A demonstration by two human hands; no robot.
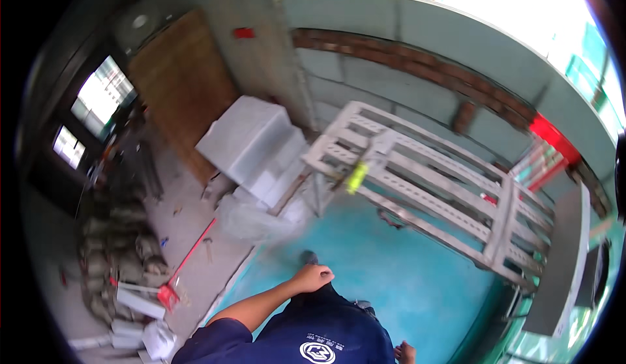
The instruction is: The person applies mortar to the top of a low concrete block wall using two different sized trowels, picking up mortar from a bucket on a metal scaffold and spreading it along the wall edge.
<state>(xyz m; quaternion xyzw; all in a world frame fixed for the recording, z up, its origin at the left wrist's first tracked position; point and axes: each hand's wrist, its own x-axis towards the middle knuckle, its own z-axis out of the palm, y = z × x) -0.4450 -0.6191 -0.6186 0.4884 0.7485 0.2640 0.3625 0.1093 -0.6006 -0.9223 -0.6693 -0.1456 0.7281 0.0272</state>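
Note:
My left hand point(313, 278) is in front of my body with its fingers curled into a loose fist, and I see nothing in it. Only part of my right hand point(405, 352) shows at the lower edge, beside my dark blue shirt point(306, 334). Its fingers look curled in, with no object visible. Neither hand touches anything around it. Ahead stands a pale slatted metal work platform point(430, 198), nearest to the hands but well apart from them. A bright yellow-green thing point(357, 178), blurred, is at its left end.
White blocks point(248, 142) stand at the wall, with plastic sheeting point(251, 217) below. A wooden board point(186, 87) leans behind them. Stacked sacks point(117, 253), a red-handled dustpan point(168, 295) and a hammer point(208, 250) lie left. A grey panel point(561, 260) stands right.

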